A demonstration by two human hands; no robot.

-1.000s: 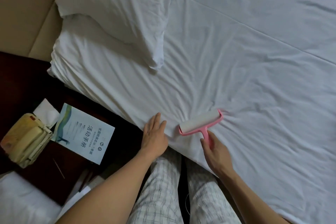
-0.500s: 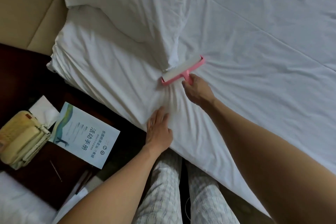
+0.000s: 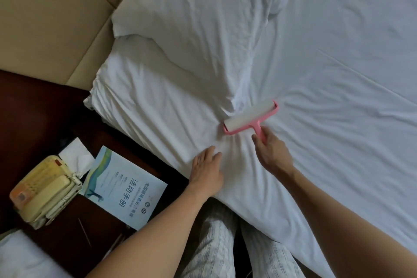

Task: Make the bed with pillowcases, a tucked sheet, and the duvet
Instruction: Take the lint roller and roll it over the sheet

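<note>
Head view, centre frame: my right hand (image 3: 272, 156) clamps the lint roller (image 3: 250, 117); left hand (image 3: 207, 170), fingers together, pins the sheet (image 3: 338, 119). Pushing could bunch fabric against the pillow (image 3: 203, 18).

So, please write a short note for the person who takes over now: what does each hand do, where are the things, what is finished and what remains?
Left hand: flat on the sheet near the bed edge, holding nothing.
Right hand: gripping the handle of the pink lint roller, whose roll lies on the sheet just below the pillow corner.
Done: the pillow is in a white case at the headboard; the sheet covers the mattress, wrinkled around the hands.
Left: finish rolling, smooth the wrinkles, put on the duvet, which is not in view.
</note>
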